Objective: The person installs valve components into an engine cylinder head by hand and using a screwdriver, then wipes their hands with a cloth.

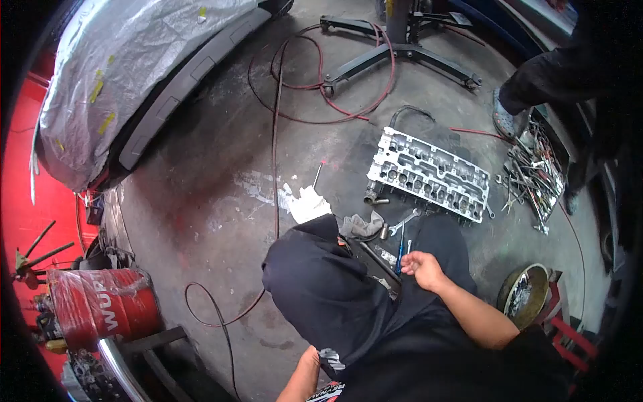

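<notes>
My right hand (423, 269) is over my lap with its fingers curled together; whatever is in them, if anything, is too small to make out. Beside its fingertips is a blue-handled screwdriver (400, 260). A wrench (406, 218), a metal socket (384, 232) and a grey rag (362, 226) lie on the floor just beyond. Of my left arm only the forearm (302, 378) shows; its hand is hidden behind dark clothing. Farther ahead, a cylinder head (432, 173) lies on the floor with its row of bores facing up.
Several tools lie in a pile (536, 171) at the right, near another person's shoe (504, 115). A round pan (524, 295) sits at the lower right. A red hose (276, 154) crosses the floor below a wheeled stand (402, 53). A red drum (104, 305) stands left.
</notes>
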